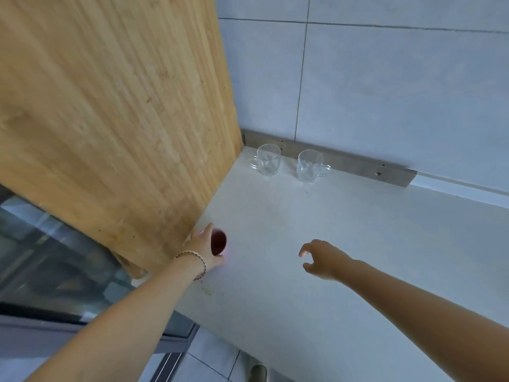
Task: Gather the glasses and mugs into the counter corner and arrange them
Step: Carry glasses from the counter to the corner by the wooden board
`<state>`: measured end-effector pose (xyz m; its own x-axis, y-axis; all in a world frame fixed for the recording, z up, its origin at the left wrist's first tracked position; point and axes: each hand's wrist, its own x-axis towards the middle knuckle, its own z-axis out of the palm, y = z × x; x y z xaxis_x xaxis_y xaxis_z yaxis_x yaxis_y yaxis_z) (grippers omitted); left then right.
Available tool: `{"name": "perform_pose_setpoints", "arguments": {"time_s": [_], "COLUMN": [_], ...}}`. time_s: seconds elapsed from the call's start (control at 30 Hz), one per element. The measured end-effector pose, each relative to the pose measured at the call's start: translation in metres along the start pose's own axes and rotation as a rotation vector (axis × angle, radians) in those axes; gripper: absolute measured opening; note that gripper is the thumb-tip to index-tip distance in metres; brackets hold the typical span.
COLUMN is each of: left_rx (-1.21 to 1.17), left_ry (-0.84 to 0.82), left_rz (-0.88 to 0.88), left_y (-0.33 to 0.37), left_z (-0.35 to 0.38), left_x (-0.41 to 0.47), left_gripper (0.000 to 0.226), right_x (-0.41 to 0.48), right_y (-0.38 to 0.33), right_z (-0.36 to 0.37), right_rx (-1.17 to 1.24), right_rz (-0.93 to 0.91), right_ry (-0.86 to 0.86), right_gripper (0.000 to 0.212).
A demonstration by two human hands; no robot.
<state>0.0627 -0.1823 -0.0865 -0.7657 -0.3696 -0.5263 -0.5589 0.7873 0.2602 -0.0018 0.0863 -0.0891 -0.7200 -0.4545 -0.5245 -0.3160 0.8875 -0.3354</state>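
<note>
Two clear glass mugs stand upright in the far corner of the pale counter (344, 244). The left mug (267, 159) has its handle pointing left, the right mug (309, 165) has its handle pointing right, and a small gap separates them. Near the counter's front left, beside the wooden panel, my left hand (205, 248) is wrapped around a dark red glass (219, 241). My right hand (321, 259) hovers over the counter to the right of it, fingers curled apart and holding nothing.
A tall wooden panel (124, 119) walls the counter's left side. A grey tiled wall (385, 78) and a metal strip (344, 161) run along the back. The counter's front edge drops to a tiled floor (214, 362), where a shoe (259, 373) shows.
</note>
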Motion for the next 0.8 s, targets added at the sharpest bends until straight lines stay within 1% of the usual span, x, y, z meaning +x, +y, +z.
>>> {"name": "perform_pose_setpoints", "arguments": {"time_s": [0.13,0.3,0.6,0.73,0.8], "left_rx": [0.061,0.179,0.085,0.261,0.347], "left_ry": [0.009,0.017,-0.014,-0.008,-0.027], "left_rz": [-0.052,-0.001,0.223,0.313,0.375], "left_y": [0.005,0.019,0.093,0.123,0.133], "left_z": [-0.001,-0.019,-0.081,-0.085,-0.086], "left_x": [0.009,0.02,0.103,0.139,0.155], "left_gripper": [0.08,0.059,0.068,0.074,0.073], "right_x": [-0.003,0.003,0.03,0.042,0.044], "right_y": [0.007,0.017,0.027,0.031,0.034], "right_z": [0.0,-0.01,-0.033,-0.032,-0.03], "right_rx": [-0.004,0.037,0.132,0.176,0.2], "right_rz": [0.03,0.107,0.265,0.342,0.373], "right_ry": [-0.003,0.024,0.096,0.099,0.093], "right_gripper": [0.035,0.035,0.035,0.036,0.035]}}
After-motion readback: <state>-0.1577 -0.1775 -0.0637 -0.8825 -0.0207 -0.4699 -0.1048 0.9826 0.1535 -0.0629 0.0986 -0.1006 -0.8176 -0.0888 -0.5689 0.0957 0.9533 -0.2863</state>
